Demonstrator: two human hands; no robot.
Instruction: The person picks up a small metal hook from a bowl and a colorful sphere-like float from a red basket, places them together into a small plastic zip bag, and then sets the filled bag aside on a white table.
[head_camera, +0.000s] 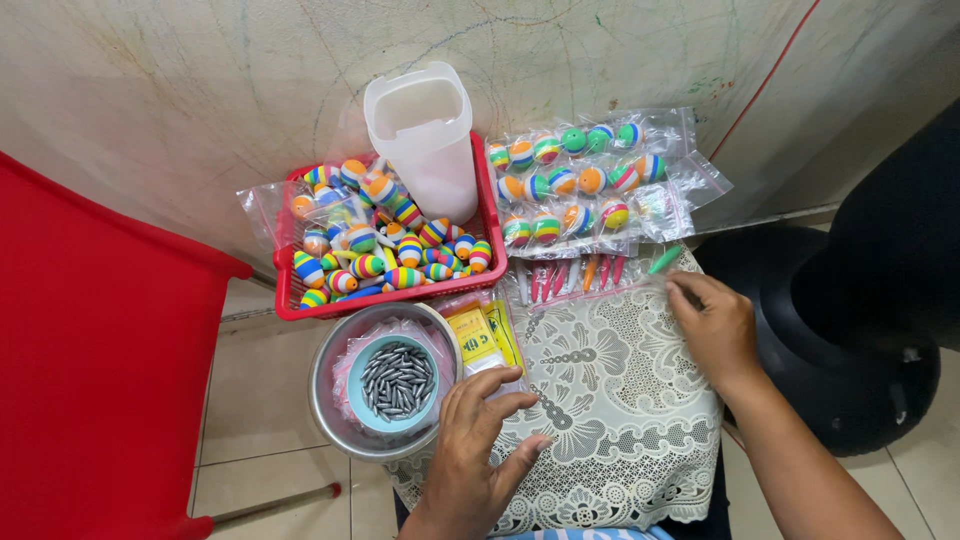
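Resting spread on lace cloth – left hand beside yellow packets, right hand fingering clear bag.

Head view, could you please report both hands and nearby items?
Left hand flat on white lace cloth, fingertips at yellow packets. Right hand touches clear bag strip.

Bright, even light with soft shadows; sharp at centre, edges bowed, perhaps a wide lens, mild plastic glare.
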